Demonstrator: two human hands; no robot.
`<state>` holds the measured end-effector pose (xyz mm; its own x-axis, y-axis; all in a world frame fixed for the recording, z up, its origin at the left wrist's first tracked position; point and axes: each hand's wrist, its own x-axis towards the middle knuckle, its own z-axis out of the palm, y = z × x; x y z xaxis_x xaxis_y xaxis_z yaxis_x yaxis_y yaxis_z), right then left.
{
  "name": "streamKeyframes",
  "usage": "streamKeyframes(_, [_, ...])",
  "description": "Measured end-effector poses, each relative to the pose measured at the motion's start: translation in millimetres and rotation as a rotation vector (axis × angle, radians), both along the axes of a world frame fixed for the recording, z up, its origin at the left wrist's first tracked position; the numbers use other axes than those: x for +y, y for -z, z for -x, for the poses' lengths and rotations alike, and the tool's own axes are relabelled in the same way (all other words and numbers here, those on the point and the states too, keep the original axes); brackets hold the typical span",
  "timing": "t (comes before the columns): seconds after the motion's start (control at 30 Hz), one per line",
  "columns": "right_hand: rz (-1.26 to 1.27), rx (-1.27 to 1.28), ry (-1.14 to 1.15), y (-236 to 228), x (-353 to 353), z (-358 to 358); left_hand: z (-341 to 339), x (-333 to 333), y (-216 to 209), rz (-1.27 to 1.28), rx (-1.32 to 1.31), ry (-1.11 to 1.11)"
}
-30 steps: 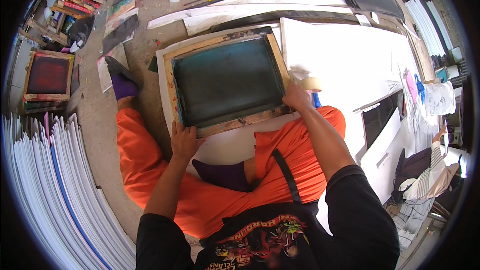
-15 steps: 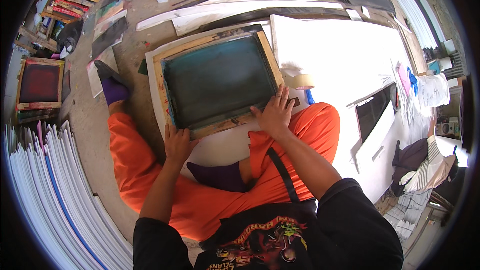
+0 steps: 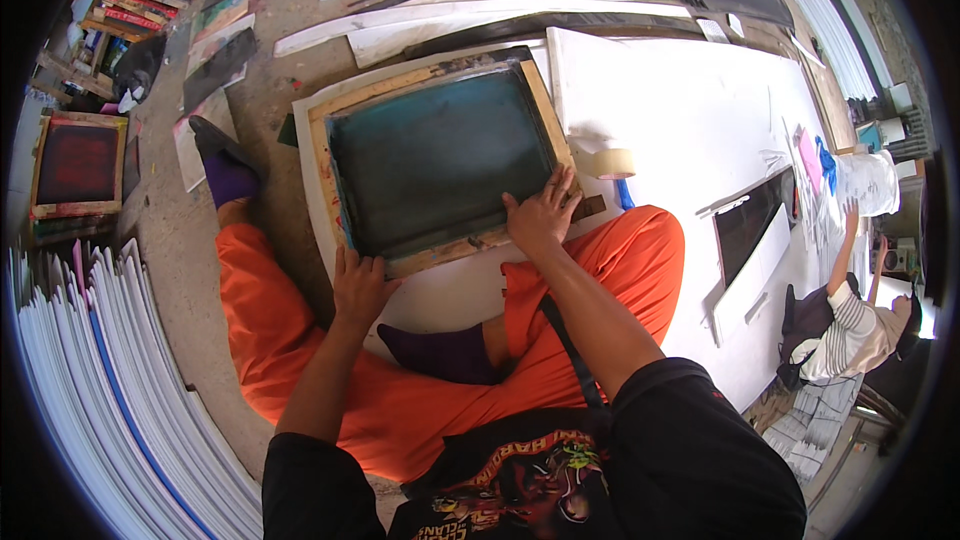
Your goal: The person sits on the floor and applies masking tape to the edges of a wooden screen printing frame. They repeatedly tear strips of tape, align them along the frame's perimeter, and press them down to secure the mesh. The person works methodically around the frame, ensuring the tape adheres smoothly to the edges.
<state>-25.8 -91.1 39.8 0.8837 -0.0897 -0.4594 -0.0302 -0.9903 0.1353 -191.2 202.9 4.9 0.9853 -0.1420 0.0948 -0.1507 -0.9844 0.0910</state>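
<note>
Sits on the ground in orange trousers [image 3: 290,350], facing a wood-framed screen [image 3: 435,165] of dark teal mesh, flat on a white sheet [image 3: 450,290] just short of 12 o'clock from the body. Meets the screen broadside, along a long axis slanting slightly from just below 9 o'clock to just above 3. Finds its middle between 1 and 2 o'clock from the fingers of the left hand [image 3: 360,285], and between 9 and 10 from those of the right hand [image 3: 540,220], the nearer of the 2. Rests the left at the near left corner, fingers bent at the frame's edge, thumb pointing toward 3; cannot tell a grip from a light touch there. Lays the right over the near right corner, fingers open and spread, closed on nothing visible, thumb angled toward 10. Angles the left forearm [image 3: 325,375] toward 1 o'clock and the right forearm [image 3: 605,295] between 10 and 11. Has a roll of tan tape [image 3: 612,162] near the right hand, toward 2 o'clock.
</note>
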Motion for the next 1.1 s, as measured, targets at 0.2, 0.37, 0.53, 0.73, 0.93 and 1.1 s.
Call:
streamKeyframes(0.2, [-0.055,-0.052,-0.131,-1,28,22,-2,-4,-6,0.016,0.036,-0.018])
streamKeyframes(0.37, [0.015,0.066,-0.251,-24,41,32,-4,-17,-5,0.090,0.003,0.063])
streamKeyframes(0.53, [-0.122,0.064,-0.589,-12,88,68,-7,-21,20,0.277,0.067,0.109])
streamKeyframes(0.73, [-0.465,-0.013,-0.622,8,78,70,-11,-17,18,0.208,0.151,0.097])
streamKeyframes(0.93, [-0.431,0.104,-0.592,-21,5,15,-11,-26,5,0.108,0.180,0.070])
streamKeyframes(1.1, [-0.331,0.183,-0.303,-25,-57,-37,-10,-25,15,0.003,0.095,0.104])
